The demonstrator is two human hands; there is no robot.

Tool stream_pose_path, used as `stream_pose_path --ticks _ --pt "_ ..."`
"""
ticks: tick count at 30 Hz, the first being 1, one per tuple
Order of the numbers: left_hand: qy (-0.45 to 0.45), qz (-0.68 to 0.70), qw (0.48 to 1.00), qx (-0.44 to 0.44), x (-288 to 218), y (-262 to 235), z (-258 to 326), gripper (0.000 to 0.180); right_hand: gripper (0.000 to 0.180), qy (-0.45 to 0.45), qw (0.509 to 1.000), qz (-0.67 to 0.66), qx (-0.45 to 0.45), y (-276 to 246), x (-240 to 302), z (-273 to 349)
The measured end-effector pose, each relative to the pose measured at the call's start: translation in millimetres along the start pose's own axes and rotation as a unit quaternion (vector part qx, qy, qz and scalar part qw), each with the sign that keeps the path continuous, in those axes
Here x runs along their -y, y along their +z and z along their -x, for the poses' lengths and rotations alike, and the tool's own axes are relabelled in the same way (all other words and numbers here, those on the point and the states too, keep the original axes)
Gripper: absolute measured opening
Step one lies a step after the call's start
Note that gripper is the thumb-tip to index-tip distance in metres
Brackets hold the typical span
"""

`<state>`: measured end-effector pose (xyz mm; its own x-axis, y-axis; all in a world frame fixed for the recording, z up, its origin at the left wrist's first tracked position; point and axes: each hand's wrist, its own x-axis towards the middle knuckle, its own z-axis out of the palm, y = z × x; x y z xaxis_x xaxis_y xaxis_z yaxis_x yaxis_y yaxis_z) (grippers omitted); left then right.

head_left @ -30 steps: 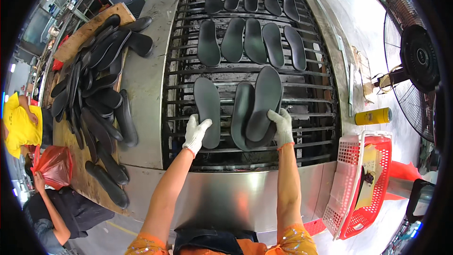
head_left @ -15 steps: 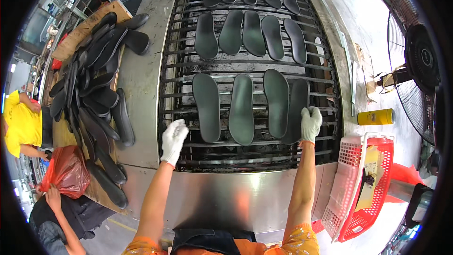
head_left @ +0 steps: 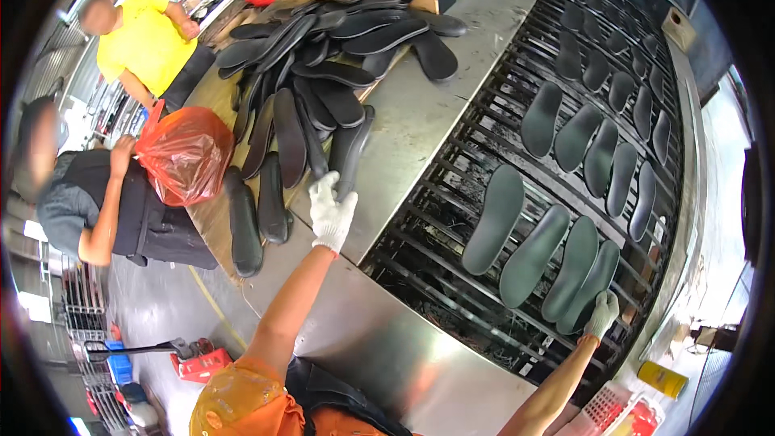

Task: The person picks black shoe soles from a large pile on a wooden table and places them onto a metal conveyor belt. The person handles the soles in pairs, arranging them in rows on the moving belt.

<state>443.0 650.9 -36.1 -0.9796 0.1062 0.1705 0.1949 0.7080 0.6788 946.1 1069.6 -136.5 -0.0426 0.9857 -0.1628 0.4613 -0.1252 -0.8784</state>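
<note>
Stretched toward a heap of dark, foot-shaped insoles (head_left: 291,133), my left hand (head_left: 331,214) wears a white glove. Its bent fingers close around the near end of a black insole (head_left: 353,141) at the heap's right edge; the fingertips are partly hidden. My gloved right hand (head_left: 601,312) is closed on the near end of a dark green insole (head_left: 596,281) lying on the black slatted rack (head_left: 440,258). That insole partly overlaps its neighbour (head_left: 571,262). More insoles lie farther up the rack in rows, including a separate one (head_left: 494,218) at the left.
A smooth metal ledge (head_left: 379,307) borders the rack. One person in yellow (head_left: 153,40) stands far left; a nearer person in dark clothes (head_left: 133,210) holds a red plastic bag (head_left: 187,153) beside the heap. A yellow can (head_left: 662,378) and white basket (head_left: 609,412) are lower right.
The view has swung left. My left hand has moved from the rack's left side to the insole heap. My right hand remains at the rightmost front insole, which now lies slanted against its neighbour.
</note>
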Motion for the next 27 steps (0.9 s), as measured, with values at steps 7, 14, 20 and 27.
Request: stream_pose_path --ticks 7,14,20,27 --pt "-0.038 -0.082 0.996 -0.019 9 -9 -51 0.099 0.031 -0.072 0.983 0.156 -0.066 14 33 14" --pt "-0.201 0.304 0.931 0.007 26 -14 -66 0.067 0.044 -0.117 0.926 0.301 -0.194 35 95 78" --pt "-0.205 0.519 0.829 0.038 4 -63 42 0.056 0.027 -0.195 0.97 0.143 -0.026 120 132 217" --pt "-0.231 0.485 0.778 0.326 -29 -64 204 0.058 0.049 0.043 0.924 -0.103 0.365 189 156 372"
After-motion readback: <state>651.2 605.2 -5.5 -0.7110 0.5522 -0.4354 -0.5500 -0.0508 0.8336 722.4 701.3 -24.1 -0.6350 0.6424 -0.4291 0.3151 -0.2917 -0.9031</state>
